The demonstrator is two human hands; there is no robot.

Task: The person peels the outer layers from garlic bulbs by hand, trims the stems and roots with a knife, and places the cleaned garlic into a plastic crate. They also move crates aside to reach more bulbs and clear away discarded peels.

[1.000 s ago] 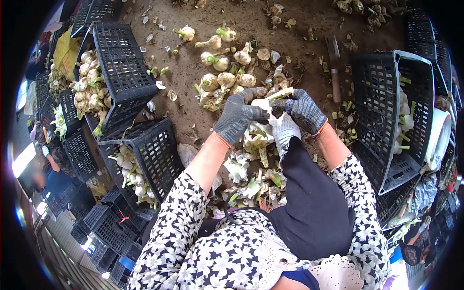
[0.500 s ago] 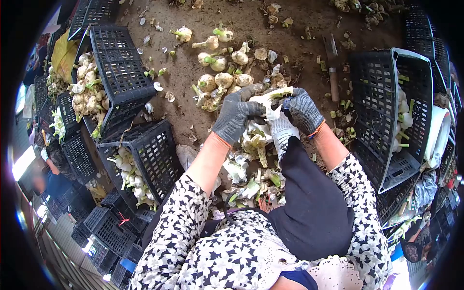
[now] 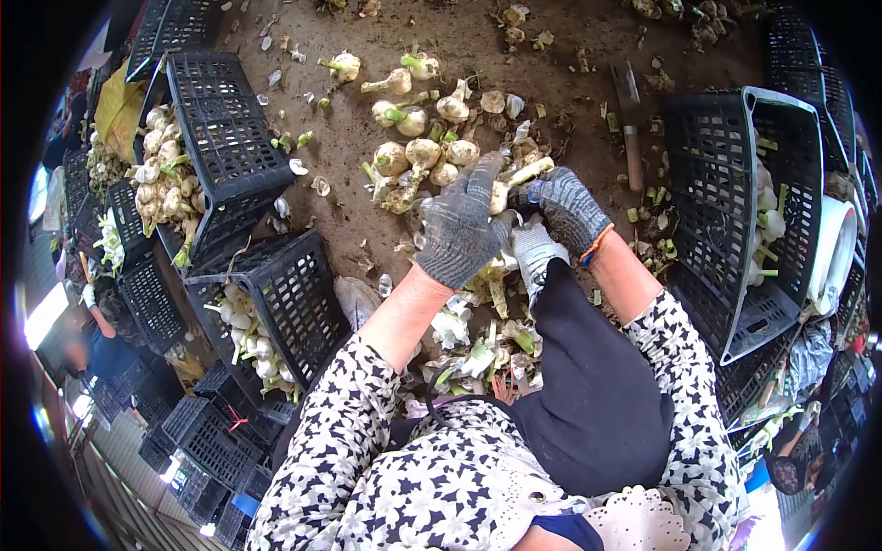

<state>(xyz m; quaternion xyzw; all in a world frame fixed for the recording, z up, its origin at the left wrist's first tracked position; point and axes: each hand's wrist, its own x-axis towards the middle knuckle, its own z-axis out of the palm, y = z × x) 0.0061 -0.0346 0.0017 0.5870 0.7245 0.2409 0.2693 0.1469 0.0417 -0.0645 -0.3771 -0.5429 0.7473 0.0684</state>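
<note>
My right hand [image 3: 570, 213], in a grey knit glove, is closed on a garlic bulb [image 3: 500, 196] with a thick pale stem [image 3: 530, 174] pointing up and right. Beside the bulb, my left hand [image 3: 462, 225], gloved the same way, has its fingers stretched out and the thumb apart; its palm side is hidden. Several untrimmed garlic bulbs [image 3: 422, 153] lie on the brown ground just beyond my hands. Below them are a white-gloved thing [image 3: 537, 250] at the end of a dark sleeve-like cloth [image 3: 588, 367] and loose peelings [image 3: 478, 356].
Black crates with garlic stand left [image 3: 230, 129], lower left [image 3: 299, 294] and right [image 3: 712, 202]. A wooden-handled blade [image 3: 633, 147] lies beyond my right hand. Stem scraps [image 3: 658, 196] are near it. Another person [image 3: 110, 354] is at the far left.
My left hand has shifted down and turned, its fingers now stretched upward instead of curled at the bulb. The bulb and stem are tilted more steeply in my right hand.
</note>
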